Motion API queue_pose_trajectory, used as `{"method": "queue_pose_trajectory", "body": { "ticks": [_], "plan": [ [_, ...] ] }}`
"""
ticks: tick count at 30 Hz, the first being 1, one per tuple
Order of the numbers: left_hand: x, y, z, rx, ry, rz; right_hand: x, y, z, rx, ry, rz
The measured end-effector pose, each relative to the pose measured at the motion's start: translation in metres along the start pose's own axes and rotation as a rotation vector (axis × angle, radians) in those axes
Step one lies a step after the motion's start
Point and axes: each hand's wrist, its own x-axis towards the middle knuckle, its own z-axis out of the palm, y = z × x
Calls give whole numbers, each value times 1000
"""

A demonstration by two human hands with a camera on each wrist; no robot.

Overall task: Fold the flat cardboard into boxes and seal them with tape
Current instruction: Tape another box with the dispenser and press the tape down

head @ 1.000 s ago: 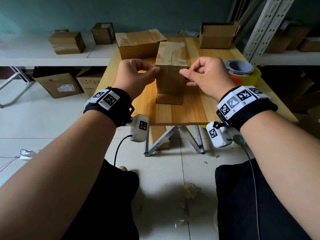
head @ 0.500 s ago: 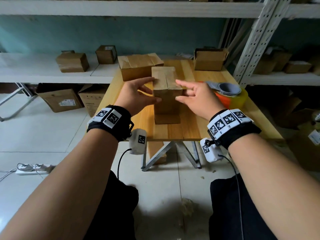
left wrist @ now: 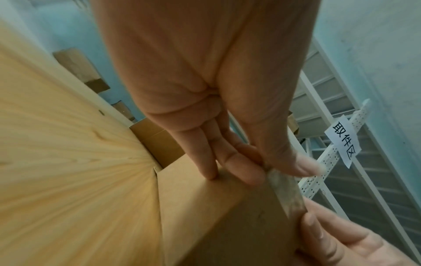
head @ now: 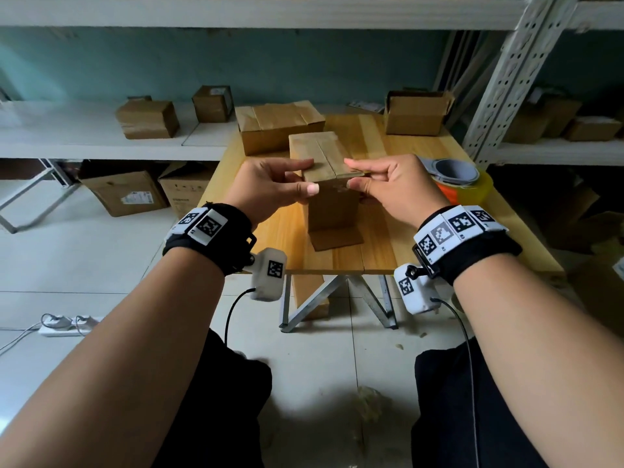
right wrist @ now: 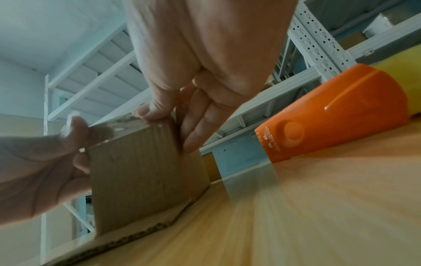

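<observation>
A tall cardboard box [head: 332,207] stands upright on the wooden table [head: 398,241], its top flaps folded down and meeting in a middle seam. A strip of clear tape [left wrist: 284,190] [right wrist: 118,124] stretches along the box's near top edge. My left hand [head: 305,177] [left wrist: 271,169] pinches the strip's left end between thumb and fingers. My right hand [head: 353,173] [right wrist: 164,122] pinches the right end at the box's right corner, its other fingers lying against the side wall.
An orange and yellow tape dispenser [head: 467,189] [right wrist: 330,111] with a grey roll sits right of the box. A sealed box [head: 280,126] and an open box [head: 417,111] stand at the table's back. A white rack upright [head: 506,72] rises at right.
Half a second ago both hands lay open against the box's top. They now pinch the tape strip at its near top edge. The head view has tilted up.
</observation>
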Motion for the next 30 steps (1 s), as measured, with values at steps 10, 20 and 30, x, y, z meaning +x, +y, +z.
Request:
{"method": "queue_pose_trajectory", "body": {
  "ticks": [10,20,30],
  "plan": [
    [4,-8,-14,320,48,135,-12,-8,-5,24,-77,-47],
    [-2,1,1,377,365,-24,-18,-23,7,-152,241,60],
    [-8,10,0,505,248,-61,-17,-23,6,-101,134,125]
  ]
}}
